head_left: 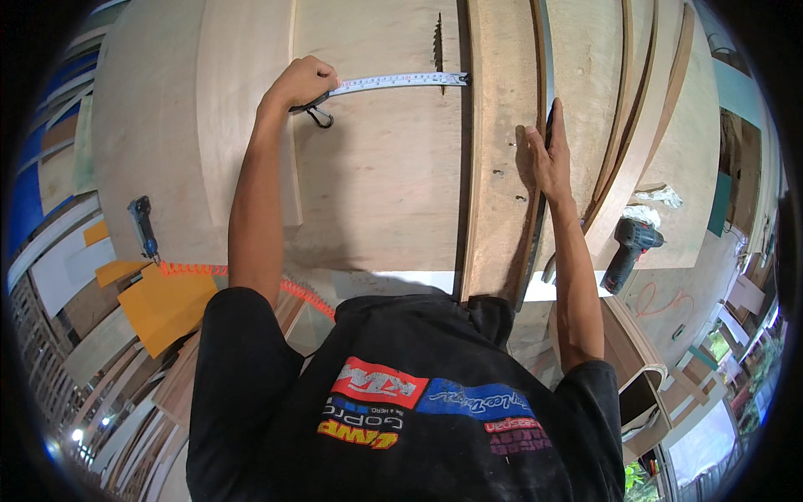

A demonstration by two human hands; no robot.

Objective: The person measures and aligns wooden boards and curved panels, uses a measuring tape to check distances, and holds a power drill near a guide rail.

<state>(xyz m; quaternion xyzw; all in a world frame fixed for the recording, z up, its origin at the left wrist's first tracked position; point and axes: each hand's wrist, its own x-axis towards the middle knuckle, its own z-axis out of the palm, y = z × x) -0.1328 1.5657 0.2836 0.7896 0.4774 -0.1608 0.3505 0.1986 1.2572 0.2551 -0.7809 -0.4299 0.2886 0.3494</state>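
Observation:
My left hand [308, 81] is closed around a tape measure, whose case is mostly hidden in the fist; a black clip [320, 116] hangs below it. The white tape blade [397, 80] runs out to the right, its end against the dark edge of a long wooden fence [500, 226]. A toothed saw blade [438, 43] sticks up through the plywood table [385, 184], the tape lying across its near part. On the fence's right edge lies my right hand [549, 159], fingers stretched along the dark strip and thumb apart on the wood side.
A black cordless drill [625, 251] lies at the right beside long curved wooden strips [644, 125]. To the left is an air tool [144, 227] with an orange coiled hose [192, 269]. A pale flat board [247, 109] lies left of the saw blade.

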